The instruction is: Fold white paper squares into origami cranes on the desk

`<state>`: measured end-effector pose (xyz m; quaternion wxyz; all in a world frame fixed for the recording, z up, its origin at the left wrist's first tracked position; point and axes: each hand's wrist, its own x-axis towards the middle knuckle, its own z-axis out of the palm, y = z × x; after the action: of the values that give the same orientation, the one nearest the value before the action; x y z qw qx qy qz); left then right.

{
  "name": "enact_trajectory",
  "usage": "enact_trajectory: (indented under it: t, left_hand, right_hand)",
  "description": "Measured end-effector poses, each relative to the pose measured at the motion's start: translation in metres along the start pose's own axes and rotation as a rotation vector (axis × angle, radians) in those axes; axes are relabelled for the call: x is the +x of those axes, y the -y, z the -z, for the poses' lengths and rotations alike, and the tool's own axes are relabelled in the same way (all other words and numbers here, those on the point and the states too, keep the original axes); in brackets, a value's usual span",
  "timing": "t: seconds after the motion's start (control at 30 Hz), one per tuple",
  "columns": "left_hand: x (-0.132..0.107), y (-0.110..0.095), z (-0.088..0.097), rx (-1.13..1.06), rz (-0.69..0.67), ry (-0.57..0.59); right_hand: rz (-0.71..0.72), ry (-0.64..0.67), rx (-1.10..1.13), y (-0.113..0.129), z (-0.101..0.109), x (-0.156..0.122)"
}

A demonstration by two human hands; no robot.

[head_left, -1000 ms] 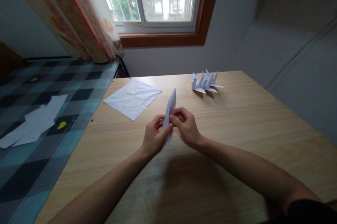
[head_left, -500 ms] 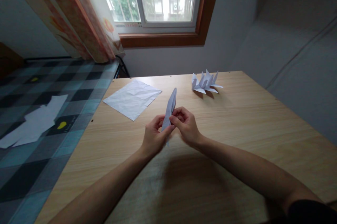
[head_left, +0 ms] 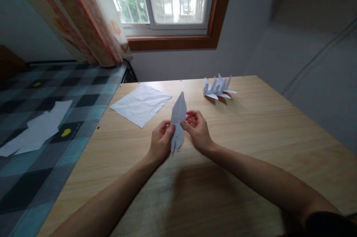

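A narrow, kite-shaped folded white paper [head_left: 178, 114] stands upright above the wooden table [head_left: 251, 136], its point up. My left hand [head_left: 160, 144] pinches its left edge near the middle. My right hand [head_left: 196, 129] pinches the right edge, fingers curled. The paper's lower end splits into two thin points between my hands. Both forearms reach in from the bottom of the view.
A creased white square sheet [head_left: 141, 104] lies flat at the table's back left. Several finished folded paper figures [head_left: 218, 87] sit at the back centre-right. A checked bed cover [head_left: 41, 118] with loose white sheets [head_left: 36, 127] borders the table's left. Window and curtain behind.
The folded paper has turned from edge-on to face me, showing its flat kite shape. Both hands have shifted slightly apart to its two side edges.
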<state>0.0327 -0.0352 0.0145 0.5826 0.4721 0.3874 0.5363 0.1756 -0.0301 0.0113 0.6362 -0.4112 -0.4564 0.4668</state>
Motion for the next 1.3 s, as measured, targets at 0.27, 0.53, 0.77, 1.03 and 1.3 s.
enact_trajectory:
  t: [0.27,0.53,0.77,1.03,1.3]
  left_hand:
    - [0.010,-0.003,0.001,-0.156,-0.005,-0.075]
    - [0.023,-0.006,0.009,-0.301,-0.030,-0.297]
    - [0.026,-0.010,0.011,-0.375,-0.010,-0.292]
    - [0.028,-0.012,0.013,-0.373,-0.012,-0.324]
    - [0.015,-0.008,0.003,-0.205,0.011,-0.163]
  right_hand:
    - [-0.045,0.148,-0.036,0.003,0.000,0.000]
    - [-0.042,0.261,-0.279,0.004,0.002,-0.005]
    - [-0.105,0.180,-0.158,-0.001,0.005,0.003]
    - [-0.169,0.097,-0.189,-0.002,0.009,0.006]
    - [0.008,0.130,-0.112,-0.001,0.009,0.006]
